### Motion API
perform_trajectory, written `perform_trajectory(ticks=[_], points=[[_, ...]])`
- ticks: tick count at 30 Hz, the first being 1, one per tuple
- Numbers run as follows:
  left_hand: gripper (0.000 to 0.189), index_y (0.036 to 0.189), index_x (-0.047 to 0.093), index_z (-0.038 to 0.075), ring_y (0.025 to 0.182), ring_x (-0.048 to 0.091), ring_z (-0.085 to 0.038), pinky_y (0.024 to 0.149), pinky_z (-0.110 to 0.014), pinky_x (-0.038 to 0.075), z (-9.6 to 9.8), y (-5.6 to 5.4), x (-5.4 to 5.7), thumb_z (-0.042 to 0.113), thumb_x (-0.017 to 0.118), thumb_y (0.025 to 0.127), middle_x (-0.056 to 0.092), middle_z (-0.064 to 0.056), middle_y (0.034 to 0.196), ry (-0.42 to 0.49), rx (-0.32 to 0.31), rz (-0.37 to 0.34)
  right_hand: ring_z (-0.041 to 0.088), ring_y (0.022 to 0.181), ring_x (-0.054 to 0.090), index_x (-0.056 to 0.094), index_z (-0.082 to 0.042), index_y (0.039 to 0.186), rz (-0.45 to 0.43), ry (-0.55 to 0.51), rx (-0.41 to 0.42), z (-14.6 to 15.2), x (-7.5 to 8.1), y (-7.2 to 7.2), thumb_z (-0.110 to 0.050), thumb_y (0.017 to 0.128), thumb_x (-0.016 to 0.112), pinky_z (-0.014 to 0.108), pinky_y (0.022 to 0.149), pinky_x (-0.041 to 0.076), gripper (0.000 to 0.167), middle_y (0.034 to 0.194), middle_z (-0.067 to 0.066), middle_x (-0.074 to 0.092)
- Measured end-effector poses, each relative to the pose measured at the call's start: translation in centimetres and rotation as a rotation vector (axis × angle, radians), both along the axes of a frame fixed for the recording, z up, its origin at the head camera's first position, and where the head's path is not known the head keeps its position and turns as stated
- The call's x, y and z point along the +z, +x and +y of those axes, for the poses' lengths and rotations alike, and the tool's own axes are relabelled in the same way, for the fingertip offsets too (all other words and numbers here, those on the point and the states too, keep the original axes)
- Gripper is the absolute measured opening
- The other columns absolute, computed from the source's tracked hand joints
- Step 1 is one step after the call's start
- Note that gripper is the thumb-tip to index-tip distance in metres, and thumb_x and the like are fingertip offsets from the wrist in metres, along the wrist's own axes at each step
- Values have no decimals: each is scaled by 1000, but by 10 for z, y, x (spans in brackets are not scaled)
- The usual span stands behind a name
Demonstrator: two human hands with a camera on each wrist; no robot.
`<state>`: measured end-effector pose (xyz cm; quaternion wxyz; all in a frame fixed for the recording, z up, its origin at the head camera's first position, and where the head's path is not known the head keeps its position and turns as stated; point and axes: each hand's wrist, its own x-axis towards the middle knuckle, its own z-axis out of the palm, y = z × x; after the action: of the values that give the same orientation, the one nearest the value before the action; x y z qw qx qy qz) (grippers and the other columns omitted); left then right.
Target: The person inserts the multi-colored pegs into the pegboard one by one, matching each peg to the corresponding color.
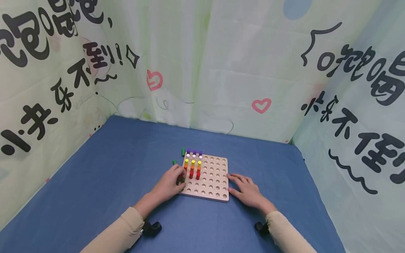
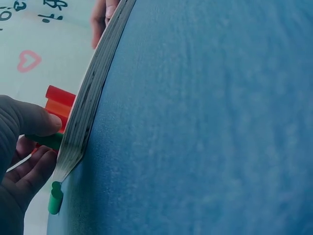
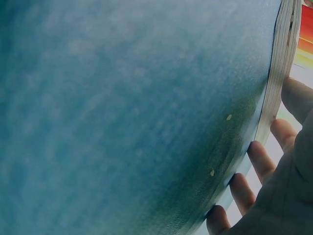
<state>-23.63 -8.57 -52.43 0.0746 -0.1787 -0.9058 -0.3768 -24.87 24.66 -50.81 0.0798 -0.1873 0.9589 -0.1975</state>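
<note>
A square wooden pegboard [image 1: 214,196] lies on the blue cloth. Its left columns hold purple pegs [image 1: 194,152], white pegs [image 1: 194,156], yellow pegs [image 1: 193,161], orange pegs and red pegs [image 1: 198,175]. At the board's left edge, my left hand [image 1: 167,182] pinches a green peg [image 2: 45,141] between thumb and fingers, close to the board surface. My right hand [image 1: 248,191] has its fingers spread along the right edge, fingertips [image 3: 281,131] touching the board's side and the cloth.
Loose green pegs [image 1: 183,152] lie by the board's far left corner, one [image 1: 174,162] just behind my left hand. The blue cloth [image 1: 126,158] spreads around the board. Printed fabric walls [image 1: 202,70] enclose the back and sides.
</note>
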Motion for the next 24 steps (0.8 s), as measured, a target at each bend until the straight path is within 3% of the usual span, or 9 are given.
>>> perform_trajectory(ticks=[9, 17, 24], points=[[14, 94, 59, 17, 83, 52, -10, 71, -24, 49, -4, -7, 2, 17, 72, 98, 52, 3, 95, 81, 9, -2, 50, 143, 34, 42, -19, 159, 24, 6, -3, 3, -10, -4, -45, 104, 57, 76, 107, 29, 62, 161, 14, 41], [6, 97, 61, 12, 85, 54, -14, 75, -32, 52, -10, -25, 16, 14, 66, 101, 55, -4, 98, 107, 161, 32, 50, 144, 34, 43, -19, 159, 18, 14, -2, 3, -8, -4, -43, 104, 58, 76, 106, 29, 61, 161, 14, 41], [9, 103, 62, 11, 89, 56, -22, 77, -38, 52, -12, -39, 20, 16, 68, 99, 58, -10, 109, 71, 265, -3, 51, 144, 33, 43, -17, 158, -2, 7, -6, 0, -1, -2, -41, 105, 58, 77, 107, 28, 61, 161, 15, 40]])
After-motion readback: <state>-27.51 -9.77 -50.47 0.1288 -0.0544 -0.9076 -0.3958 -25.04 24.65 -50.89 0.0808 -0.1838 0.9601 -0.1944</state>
